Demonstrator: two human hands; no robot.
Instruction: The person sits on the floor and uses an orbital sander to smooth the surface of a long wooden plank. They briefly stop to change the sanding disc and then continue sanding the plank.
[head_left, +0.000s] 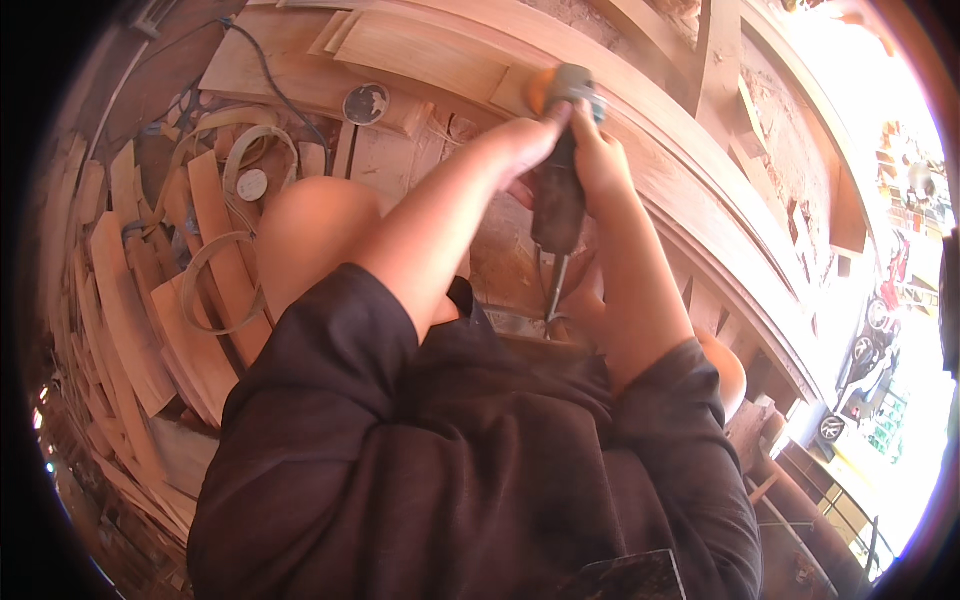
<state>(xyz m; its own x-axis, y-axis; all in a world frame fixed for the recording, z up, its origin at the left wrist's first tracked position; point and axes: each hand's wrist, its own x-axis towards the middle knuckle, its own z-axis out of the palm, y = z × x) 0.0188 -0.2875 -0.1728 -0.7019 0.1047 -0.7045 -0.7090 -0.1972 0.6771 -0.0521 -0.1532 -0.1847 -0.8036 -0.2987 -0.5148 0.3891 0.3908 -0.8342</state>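
Note:
An angle grinder (558, 205) with a dark body and an orange-tinted disc at its head is held between my two hands, its cord end toward me. My left hand (530, 150) wraps the grinder from the left, close behind its head. From the right, my right hand (600, 158) grips the same tool, fingers forward by the head. The disc is over or against a long pale wooden board (650, 150); contact cannot be made out for certain. Parts of both hands' fingers are hidden behind the tool.
Many loose wood strips (130, 300) lie at the left, with curled bands (205, 285) among them. A worn round disc (366, 103) sits on the wood ahead, near a dark cable (275, 75). Thick timber (715, 50) stands beyond the board. Motorcycles (860, 350) are far right.

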